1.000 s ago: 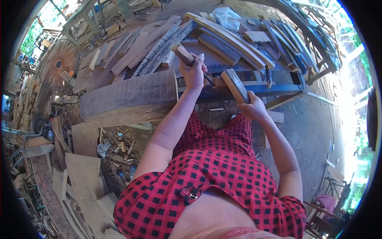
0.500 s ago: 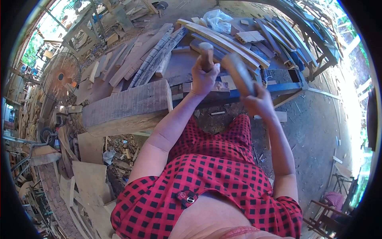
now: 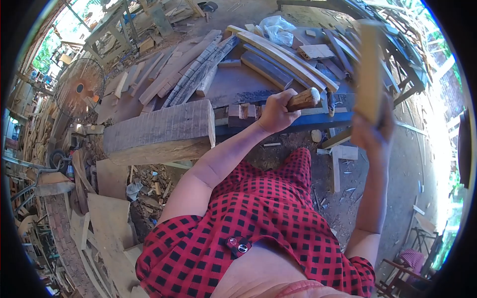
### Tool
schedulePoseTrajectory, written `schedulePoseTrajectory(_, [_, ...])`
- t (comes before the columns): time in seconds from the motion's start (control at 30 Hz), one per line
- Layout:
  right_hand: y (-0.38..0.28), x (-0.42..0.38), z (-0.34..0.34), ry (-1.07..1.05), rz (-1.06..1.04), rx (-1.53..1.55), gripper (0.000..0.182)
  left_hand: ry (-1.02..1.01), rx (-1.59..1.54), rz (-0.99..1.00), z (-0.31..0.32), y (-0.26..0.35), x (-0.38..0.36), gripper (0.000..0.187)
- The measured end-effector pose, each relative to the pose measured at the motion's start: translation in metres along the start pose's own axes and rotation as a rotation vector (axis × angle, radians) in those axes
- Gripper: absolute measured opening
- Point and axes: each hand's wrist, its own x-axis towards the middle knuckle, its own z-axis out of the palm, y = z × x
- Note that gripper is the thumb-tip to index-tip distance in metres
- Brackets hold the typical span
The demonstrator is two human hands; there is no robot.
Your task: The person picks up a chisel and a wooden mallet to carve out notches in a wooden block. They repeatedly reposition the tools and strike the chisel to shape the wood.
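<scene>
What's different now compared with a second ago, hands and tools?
The left hand moved right, its wooden handle swinging from leaning left to pointing right. The right hand moved right too, its wooden block now higher and blurred. Neither hand let go or took hold of anything new. The thick beam and plastic bag stayed put.

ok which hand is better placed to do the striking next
Probably the right hand: it grips the wooden block, whose free end is clear of the wooden handle, which occupies the left hand.
</scene>
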Motion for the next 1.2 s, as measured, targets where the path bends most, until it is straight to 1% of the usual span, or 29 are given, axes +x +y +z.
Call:
schedulePoseTrajectory(0.03, [-0.001, -0.002, 0.0, 0.056, 0.011, 0.121, 0.063, 0.007, -0.013, 0.018, 0.001, 0.001, -0.001, 0.023])
schedulePoseTrajectory(0.1, [0.021, -0.004, 0.012, 0.245, -0.276, 0.402, 0.065, 0.004, -0.009, 0.003, 0.0, 0.0, -0.001, 0.023])
schedulePoseTrajectory(0.13, [0.029, -0.005, 0.016, 0.24, -0.287, 0.405, 0.065, -0.007, -0.011, -0.009, 0.0, -0.001, 0.001, 0.023])
schedulePoseTrajectory(0.2, [0.038, -0.01, 0.022, -0.15, -0.18, -0.355, 0.056, -0.003, -0.018, -0.014, 0.003, -0.007, 0.0, 0.022])
schedulePoseTrajectory(0.27, [0.012, -0.013, 0.017, -0.238, 0.106, -0.132, 0.053, -0.003, -0.026, -0.024, 0.002, -0.006, 0.003, 0.022])
schedulePoseTrajectory(0.33, [0.009, -0.013, 0.012, 0.053, 0.021, 0.073, 0.048, 0.002, -0.028, -0.012, 0.0, -0.001, 0.0, 0.022])
schedulePoseTrajectory(0.37, [0.005, -0.012, 0.009, 0.083, -0.027, 0.287, 0.043, 0.007, -0.025, -0.02, 0.0, -0.002, -0.002, 0.022])
schedulePoseTrajectory(0.4, [0.011, -0.013, 0.013, 0.077, -0.025, 0.288, 0.043, 0.017, -0.027, -0.019, 0.0, -0.002, -0.002, 0.021])
schedulePoseTrajectory(0.43, [0.021, -0.013, 0.019, 0.137, -0.12, 0.403, 0.041, 0.026, -0.028, -0.011, 0.0, -0.002, 0.001, 0.021])
schedulePoseTrajectory(0.5, [0.026, -0.011, 0.023, 0.2, -0.23, 0.516, 0.04, 0.023, -0.028, -0.024, -0.002, -0.001, 0.001, 0.021])
schedulePoseTrajectory(0.57, [0.024, -0.012, 0.024, -0.073, -0.031, 0.154, 0.041, 0.02, -0.031, -0.043, -0.001, -0.002, -0.001, 0.021])
schedulePoseTrajectory(0.63, [0.029, -0.008, 0.021, -0.112, -0.068, -0.132, 0.041, -0.004, -0.034, -0.077, -0.005, -0.004, 0.001, 0.022])
schedulePoseTrajectory(0.67, [0.028, -0.007, 0.017, -0.119, -0.067, -0.132, 0.041, 0.001, -0.033, -0.082, -0.006, -0.003, 0.002, 0.022])
schedulePoseTrajectory(0.73, [0.018, -0.008, 0.009, 0.042, -0.107, 0.294, 0.042, 0.059, -0.069, -0.035, -0.006, -0.001, 0.0, 0.02])
schedulePoseTrajectory(0.77, [0.011, -0.008, 0.016, 0.188, -0.152, 0.413, 0.043, 0.057, -0.072, -0.042, -0.007, 0.0, -0.002, 0.02])
schedulePoseTrajectory(0.8, [0.019, -0.007, 0.023, 0.191, -0.153, 0.41, 0.043, 0.069, -0.082, -0.045, -0.009, 0.001, -0.001, 0.02])
schedulePoseTrajectory(0.83, [0.035, -0.007, 0.032, 0.162, -0.052, 0.479, 0.044, 0.08, -0.094, -0.046, -0.009, 0.002, 0.001, 0.02])
schedulePoseTrajectory(0.87, [0.033, -0.008, 0.04, 0.132, 0.051, 0.548, 0.045, 0.077, -0.099, -0.042, -0.009, -0.003, 0.002, 0.02])
schedulePoseTrajectory(0.9, [0.023, -0.015, 0.042, -0.037, 0.058, 0.073, 0.05, 0.113, -0.123, -0.077, -0.008, -0.014, 0.0, 0.019])
schedulePoseTrajectory(0.93, [0.03, -0.016, 0.043, -0.036, 0.063, 0.071, 0.05, 0.146, -0.146, -0.115, -0.009, -0.025, -0.002, 0.019])
schedulePoseTrajectory(0.97, [0.043, -0.015, 0.047, -0.128, 0.066, 0.061, 0.054, 0.198, -0.28, -0.103, -0.014, -0.027, 0.001, 0.016])
schedulePoseTrajectory(1.0, [0.053, -0.011, 0.05, -0.222, 0.06, 0.047, 0.057, 0.198, -0.28, -0.099, -0.02, -0.028, 0.004, 0.016])
schedulePoseTrajectory(1.07, [0.062, -0.005, 0.054, -0.205, 0.028, 0.044, 0.059, 0.377, -0.553, -0.255, -0.042, -0.014, 0.001, 0.016])
schedulePoseTrajectory(1.13, [0.077, -0.01, 0.062, -0.18, 0.002, 0.044, 0.061, 0.507, -0.692, -0.214, -0.058, -0.034, 0.0, 0.019])
schedulePoseTrajectory(1.17, [0.091, -0.013, 0.068, -0.223, 0.13, 0.002, 0.061, 0.504, -0.696, -0.217, -0.065, -0.033, 0.0, 0.019])
schedulePoseTrajectory(1.2, [0.107, -0.016, 0.075, -0.265, 0.257, -0.042, 0.062, 0.601, -0.718, -0.227, -0.072, -0.033, 0.001, 0.02])
